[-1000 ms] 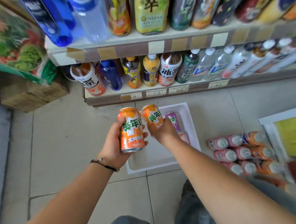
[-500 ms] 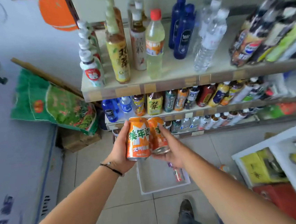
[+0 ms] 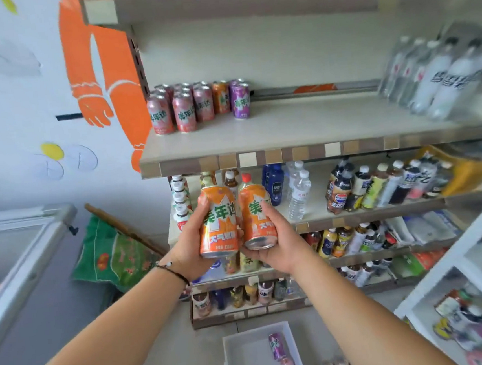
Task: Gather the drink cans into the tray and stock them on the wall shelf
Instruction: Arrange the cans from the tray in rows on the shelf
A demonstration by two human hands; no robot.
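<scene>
The wall shelf [image 3: 302, 129] is carrying a cluster of upright drink cans [image 3: 197, 105] at its left end, and the white tray [image 3: 245, 358] is lying on the floor with a purple can [image 3: 276, 346] on its side. The left hand [image 3: 190, 246] is gripping an orange can [image 3: 217, 221], fingers curled round it, long axis near vertical, top up. The right hand [image 3: 277, 237] is gripping a second orange can [image 3: 257, 216] likewise, touching the first, below the shelf edge.

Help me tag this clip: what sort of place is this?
Probably a small shop: a wall shelf holding stocked cans, bottled drinks below, and each hand holding an orange can.
</scene>
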